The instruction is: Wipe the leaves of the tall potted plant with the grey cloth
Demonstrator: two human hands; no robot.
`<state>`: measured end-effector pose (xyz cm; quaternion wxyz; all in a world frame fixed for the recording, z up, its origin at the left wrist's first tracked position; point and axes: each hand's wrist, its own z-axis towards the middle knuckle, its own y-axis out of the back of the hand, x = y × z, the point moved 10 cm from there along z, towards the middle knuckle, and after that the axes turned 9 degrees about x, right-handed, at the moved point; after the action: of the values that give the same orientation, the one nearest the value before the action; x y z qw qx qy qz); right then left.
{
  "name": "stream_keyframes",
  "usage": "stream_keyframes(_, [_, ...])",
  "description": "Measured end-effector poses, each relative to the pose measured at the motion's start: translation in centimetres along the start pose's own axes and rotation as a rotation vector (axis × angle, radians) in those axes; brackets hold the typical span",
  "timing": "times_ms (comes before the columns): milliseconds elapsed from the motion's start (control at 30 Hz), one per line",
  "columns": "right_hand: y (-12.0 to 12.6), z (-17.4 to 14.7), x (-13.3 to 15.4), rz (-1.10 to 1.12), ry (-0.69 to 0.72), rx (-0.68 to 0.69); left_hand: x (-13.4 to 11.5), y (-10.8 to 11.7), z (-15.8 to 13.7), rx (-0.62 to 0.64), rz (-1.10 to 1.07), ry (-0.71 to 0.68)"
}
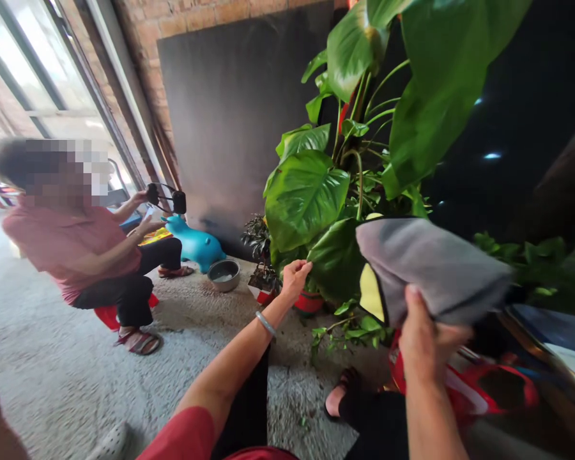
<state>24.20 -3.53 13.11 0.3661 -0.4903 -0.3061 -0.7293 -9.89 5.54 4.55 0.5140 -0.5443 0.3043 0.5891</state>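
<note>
My left hand [294, 280], a bangle on its wrist, has its fingers closed on the edge of a dark green leaf [336, 263] low on a tall potted plant. In my right hand [425, 338] is a folded cleaning cloth [426, 260], grey with a yellow side and dark edging. The cloth is held up just right of that leaf and covers part of the foliage behind it. Another broad, glossy leaf [309, 198] hangs above my left hand. Below it, part of the plant's red pot [309, 301] shows.
At left a person [86, 249] sits on a red stool, holding a black strapped device [170, 198]. A blue animal toy [196, 244], a metal basin [223, 275] and a small potted plant [263, 281] stand nearby. Red plastic things [503, 390] lie low at right.
</note>
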Motion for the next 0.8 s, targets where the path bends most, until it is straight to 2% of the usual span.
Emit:
stream_keyframes(67, [-3.4,-0.9,-2.2,-0.077,-0.086,0.154,0.1,-0.1,-0.1,0.001,0.004,-0.005])
stream_keyframes(133, [-6.1,-3.7,-6.2,-0.119,-0.185,0.353,0.1,0.3,0.0,0.001,0.027,-0.008])
stream_keyframes(167, [-6.6,-5.5,-8.4,-0.122,-0.227,0.435,0.1,0.5,0.1,0.007,0.041,-0.003])
stream_keyframes(233, [-6.1,-9.0,-12.8,-0.122,-0.341,0.527,0.1,0.7,0.3,0.032,0.069,0.011])
stream_keyframes(333, [-2.8,-12.2,-17.1,-0.147,-0.471,0.546,-0.4,0.4,0.3,0.082,0.083,-0.009])
stream_keyframes(467, [1.0,-12.2,-18.4,-0.198,-0.51,0.525,-1.1,-1.2,-0.1,0.165,0.072,-0.061])
stream_keyframes(600, [1.9,-11.8,-19.2,-0.219,-0.549,0.556,-1.3,-1.4,-0.8,0.2,0.065,-0.033])
stream_keyframes(700, [2.0,-11.8,-18.8,-0.24,-0.55,0.574,-1.4,1.0,-1.4,0.151,0.017,0.044])
stream_keyframes(800, [3.0,-10.6,-15.1,-0.241,-0.485,0.506,-3.0,5.2,-1.9,-0.002,-0.123,0.088])
